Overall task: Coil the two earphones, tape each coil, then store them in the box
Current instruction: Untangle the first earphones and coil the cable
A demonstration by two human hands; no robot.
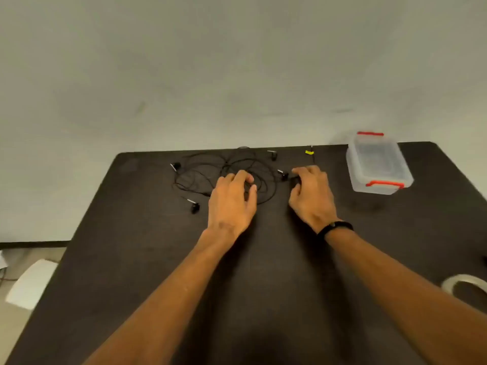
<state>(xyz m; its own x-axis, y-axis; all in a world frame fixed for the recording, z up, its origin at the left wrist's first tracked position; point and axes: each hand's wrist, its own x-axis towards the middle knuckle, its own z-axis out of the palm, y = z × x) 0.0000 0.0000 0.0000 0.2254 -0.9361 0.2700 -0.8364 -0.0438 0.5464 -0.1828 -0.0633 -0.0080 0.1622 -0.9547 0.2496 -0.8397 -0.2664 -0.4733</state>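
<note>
Two black earphones lie in one loose tangle of cable at the far middle of the dark table. Earbuds stick out at the tangle's left, front left, back and right. My left hand hovers over the tangle's right part with fingers curled, fingertips on the cable loops. My right hand is just right of the tangle, its fingers curled round a small black piece of an earphone. The clear plastic box with red latches stands shut at the far right.
A roll of pale tape lies at the table's right edge, close to me. A small yellow tag sits on a thin black cable near the far edge. A white object rests on the floor to the left. A pale wall stands behind the table.
</note>
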